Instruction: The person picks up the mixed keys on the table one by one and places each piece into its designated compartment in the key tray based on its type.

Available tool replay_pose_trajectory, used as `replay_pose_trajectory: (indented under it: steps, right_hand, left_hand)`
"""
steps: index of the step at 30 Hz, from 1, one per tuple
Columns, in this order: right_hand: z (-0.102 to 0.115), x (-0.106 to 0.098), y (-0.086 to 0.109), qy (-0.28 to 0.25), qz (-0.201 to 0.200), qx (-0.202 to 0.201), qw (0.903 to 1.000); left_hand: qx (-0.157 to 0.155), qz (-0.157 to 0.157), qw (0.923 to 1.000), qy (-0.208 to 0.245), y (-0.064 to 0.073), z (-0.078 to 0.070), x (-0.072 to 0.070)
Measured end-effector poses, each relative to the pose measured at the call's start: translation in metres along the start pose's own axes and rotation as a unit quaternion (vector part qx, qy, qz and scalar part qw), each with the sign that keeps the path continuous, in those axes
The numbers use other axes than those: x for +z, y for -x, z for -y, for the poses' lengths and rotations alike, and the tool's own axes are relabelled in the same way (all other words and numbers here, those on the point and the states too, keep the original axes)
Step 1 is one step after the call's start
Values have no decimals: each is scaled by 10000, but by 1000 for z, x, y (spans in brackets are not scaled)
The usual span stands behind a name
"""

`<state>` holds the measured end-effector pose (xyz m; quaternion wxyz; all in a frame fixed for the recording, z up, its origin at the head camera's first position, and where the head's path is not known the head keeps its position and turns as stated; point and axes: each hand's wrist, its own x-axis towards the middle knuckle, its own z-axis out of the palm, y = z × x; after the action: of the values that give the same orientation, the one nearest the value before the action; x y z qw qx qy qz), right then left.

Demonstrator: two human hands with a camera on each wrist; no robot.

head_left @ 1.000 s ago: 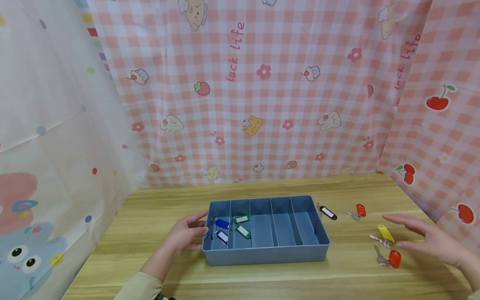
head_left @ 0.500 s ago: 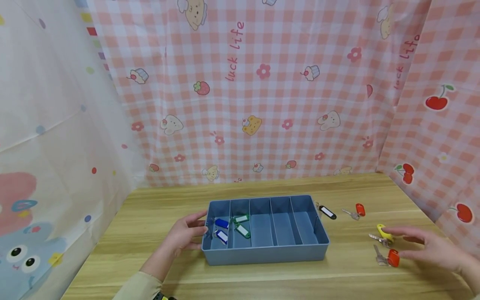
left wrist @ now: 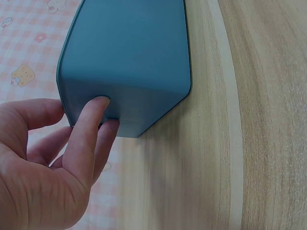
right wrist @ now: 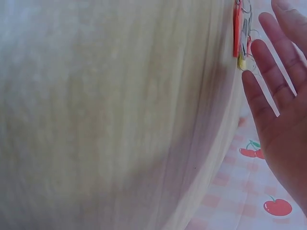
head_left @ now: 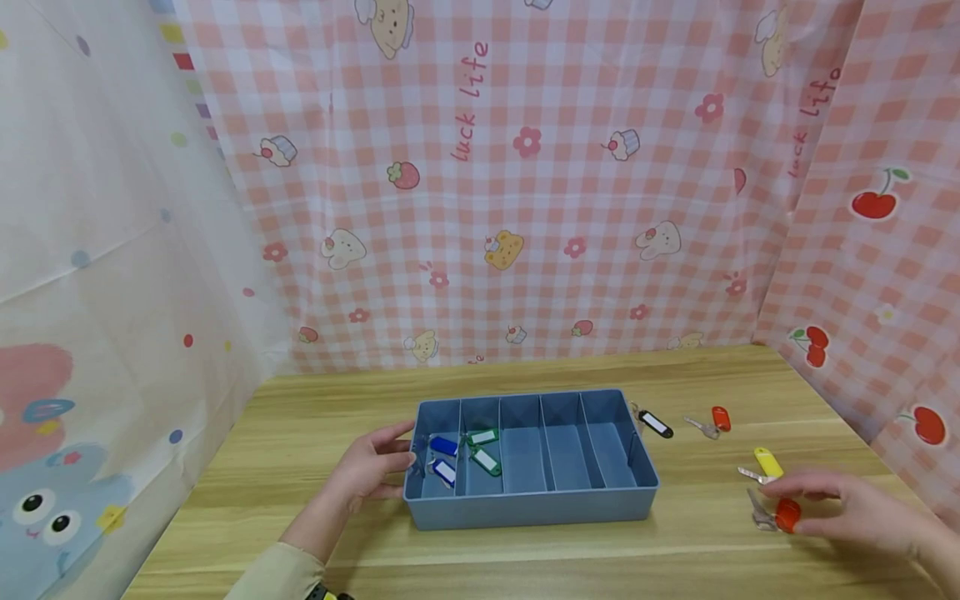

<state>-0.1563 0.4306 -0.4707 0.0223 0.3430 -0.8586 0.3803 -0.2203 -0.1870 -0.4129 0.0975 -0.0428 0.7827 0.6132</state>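
Observation:
My left hand (head_left: 367,471) rests against the left end of a blue-grey divided box (head_left: 532,510), fingertips on the end wall and at the rim in the left wrist view. Two blue key tags (head_left: 444,447) lie in its leftmost compartment, two green key tags (head_left: 486,461) in the adjacent one. At the right, my right hand (head_left: 855,504) is low over the table, thumb and fingertips spread around a red key tag (head_left: 787,515) with its key (head_left: 762,515). Just beyond the fingers lies a yellow key tag (head_left: 768,462) with a key. In the right wrist view the fingers are extended.
A black key tag (head_left: 656,424) lies against the box's right end. Farther right and back is another red key tag (head_left: 721,418) with a key. The wooden table (head_left: 337,567) is bounded by a pink checked cloth (head_left: 525,200) behind and cloth at both sides.
My right hand has moved nearer and slightly left, from beside the yellow tag to the near red tag, with its fingers drawing closer together. The left hand and box stay put.

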Motion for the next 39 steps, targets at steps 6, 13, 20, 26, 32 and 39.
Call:
replay_pose_trajectory:
  steps: [6,13,20,26,32,39]
  right_hand:
    - [-1,0,-2,-187,221,-48,9996]
    - [-1,3,-4,-174,298,-192,9992]
    - [-4,5,-7,26,358,-328,9988]
    - [-6,7,-10,28,357,-401,9986]
    - [-6,9,-13,154,251,-654,9974]
    - [-6,10,-14,-186,412,-514,9977]
  left_hand:
    - [-4,-21,10000,69,0,1,1]
    - [-10,-27,10000,24,0,0,0]
    - [3,-24,10000,-4,-1,0,0]
    - [-10,-49,10000,-8,0,1,0]
    - [-19,-42,10000,-5,1,1,0]
    - [27,-27,10000,-63,-1,1,0]
